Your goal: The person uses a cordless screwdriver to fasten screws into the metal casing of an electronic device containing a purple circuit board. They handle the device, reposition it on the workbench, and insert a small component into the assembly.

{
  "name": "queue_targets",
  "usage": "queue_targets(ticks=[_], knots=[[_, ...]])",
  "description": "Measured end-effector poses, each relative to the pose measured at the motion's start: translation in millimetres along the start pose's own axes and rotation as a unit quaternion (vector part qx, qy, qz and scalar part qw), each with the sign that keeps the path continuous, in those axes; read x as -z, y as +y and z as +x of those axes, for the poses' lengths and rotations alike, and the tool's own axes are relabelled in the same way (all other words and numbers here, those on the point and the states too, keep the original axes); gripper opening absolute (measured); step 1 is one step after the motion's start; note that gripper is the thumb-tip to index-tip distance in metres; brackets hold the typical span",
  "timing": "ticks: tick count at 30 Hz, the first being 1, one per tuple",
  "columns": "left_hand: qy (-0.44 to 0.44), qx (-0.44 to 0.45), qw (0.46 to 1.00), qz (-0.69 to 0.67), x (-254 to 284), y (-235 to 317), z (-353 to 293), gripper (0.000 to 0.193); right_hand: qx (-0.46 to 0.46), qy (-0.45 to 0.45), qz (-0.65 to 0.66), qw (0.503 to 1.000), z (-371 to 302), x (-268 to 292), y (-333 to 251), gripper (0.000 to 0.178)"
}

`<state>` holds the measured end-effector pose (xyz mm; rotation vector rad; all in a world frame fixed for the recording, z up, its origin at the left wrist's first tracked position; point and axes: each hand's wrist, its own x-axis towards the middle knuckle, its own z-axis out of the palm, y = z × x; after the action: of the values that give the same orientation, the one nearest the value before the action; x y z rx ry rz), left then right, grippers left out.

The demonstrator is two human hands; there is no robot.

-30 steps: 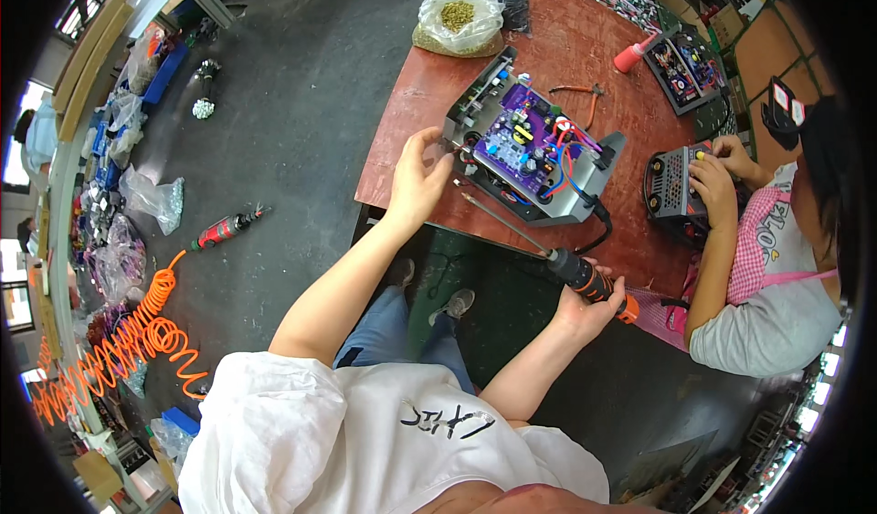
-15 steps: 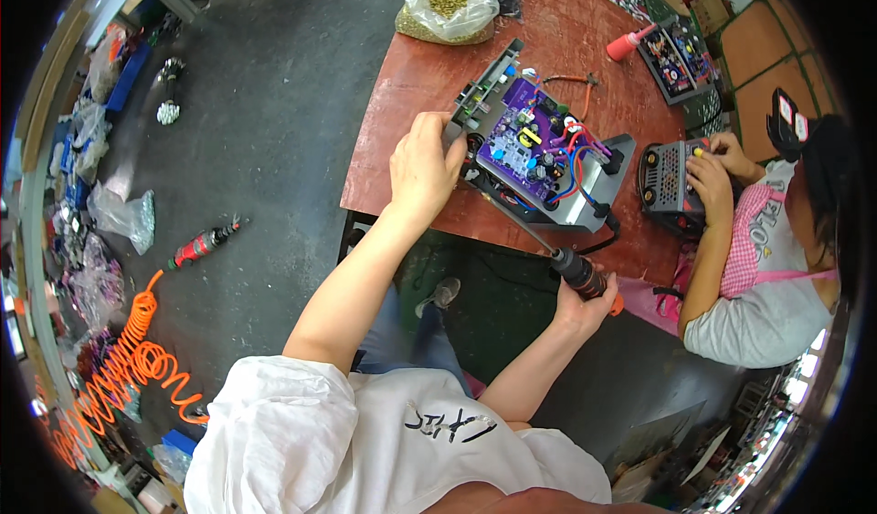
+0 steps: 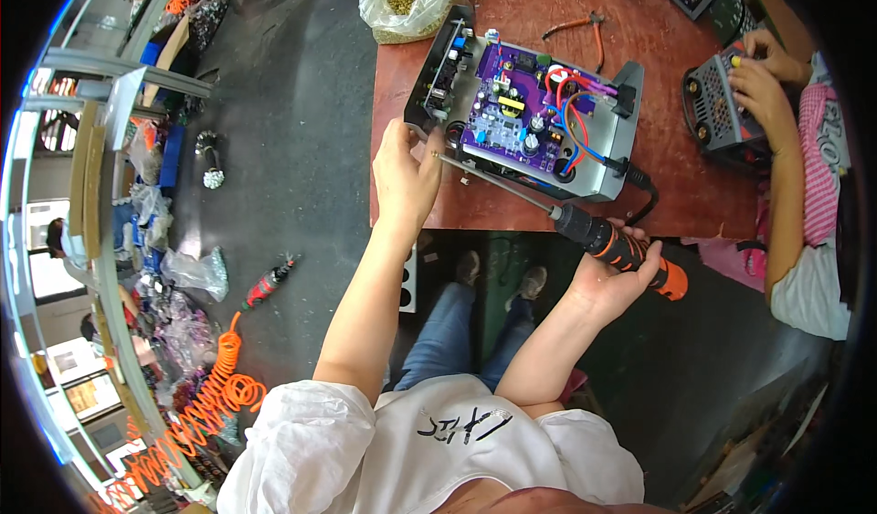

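An open grey metal case [image 3: 614, 169] with a purple circuit board [image 3: 516, 116] and red and blue wires lies on the red-brown table [image 3: 512, 212]. My left hand [image 3: 404, 178] rests at the case's near left corner, fingers touching its edge by the screwdriver tip. My right hand [image 3: 614, 272] grips the orange-and-black handle of a long screwdriver [image 3: 585, 231] below the table edge. Its thin shaft reaches up-left to the case's front side.
A plastic bag of small brass parts [image 3: 405, 0] and pliers [image 3: 577, 30] lie at the table's far side. Another person [image 3: 804, 194] at the right handles a dark device [image 3: 717, 112]. An orange coiled hose [image 3: 206, 404] and a red tool [image 3: 269, 281] lie on the floor.
The view has shifted so the table and case sit closer and more central. My left hand stays at the case's corner and my right hand keeps the screwdriver, its shaft still against the case.
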<state>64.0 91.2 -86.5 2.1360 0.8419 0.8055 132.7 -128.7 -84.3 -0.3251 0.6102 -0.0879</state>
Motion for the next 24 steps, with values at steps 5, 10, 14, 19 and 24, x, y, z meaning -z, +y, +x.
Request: queue_targets(ticks=[5,10,14,19,24], knots=[[-0.058,0.015,0.994,-0.092,5,-11,-2,0.015,0.049,0.022,0.027,0.998,-11,6,10,0.021],[-0.114,0.042,0.962,-0.245,5,-15,-8,0.021,0.103,-0.009,0.03,0.994,-26,7,21,0.028],[-0.091,0.047,0.957,-0.271,-4,-29,-18,0.021,0.124,-0.015,0.035,0.992,-26,11,22,0.03],[-0.068,0.117,0.912,-0.387,-16,-18,-22,0.038,0.16,-0.02,0.027,0.987,-25,13,23,0.032],[-0.026,0.116,0.931,-0.346,-23,-17,-21,0.03,0.17,-0.018,0.015,0.985,-27,10,28,0.034]])
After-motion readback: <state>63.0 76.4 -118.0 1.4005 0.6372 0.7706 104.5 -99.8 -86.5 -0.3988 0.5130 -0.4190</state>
